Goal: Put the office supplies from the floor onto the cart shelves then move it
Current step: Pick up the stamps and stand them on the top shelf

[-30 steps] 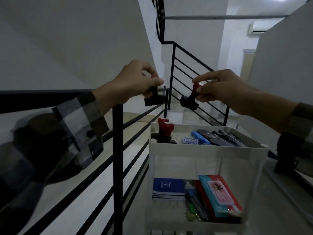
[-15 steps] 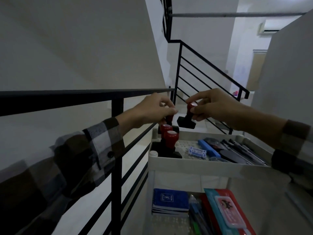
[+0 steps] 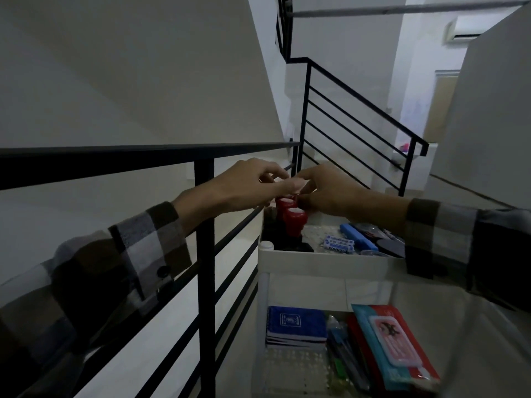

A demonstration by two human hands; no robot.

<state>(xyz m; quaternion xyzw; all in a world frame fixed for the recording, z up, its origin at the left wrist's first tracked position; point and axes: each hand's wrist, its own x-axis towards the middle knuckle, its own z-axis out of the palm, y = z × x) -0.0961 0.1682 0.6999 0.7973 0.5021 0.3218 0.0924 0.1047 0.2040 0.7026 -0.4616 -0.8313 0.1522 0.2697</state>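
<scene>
A white cart [image 3: 330, 259] stands against the railing. Two red-handled stamps [image 3: 293, 218] stand upright in the far-left corner of its top shelf. My left hand [image 3: 244, 188] and my right hand [image 3: 336, 196] meet just above and behind them, fingers pinched down. Each hand covers the stamp it grips; only a red top [image 3: 290, 197] shows between the fingertips. The top shelf also holds a blue case [image 3: 359, 239], a staples box [image 3: 339, 244] and dark tools. On the lower shelf lie a blue notebook [image 3: 296, 323], pens [image 3: 344, 357] and a red and teal pouch [image 3: 393, 340].
A black metal railing [image 3: 204, 254] runs close along the cart's left side, with the stairwell drop beyond it. A second railing [image 3: 359, 116] climbs behind the cart. A white wall [image 3: 482, 124] rises on the right above pale floor.
Both hands have come down and together from chest height, bringing their stamps to the far-left corner of the top shelf behind the two standing stamps. The view has tilted down.
</scene>
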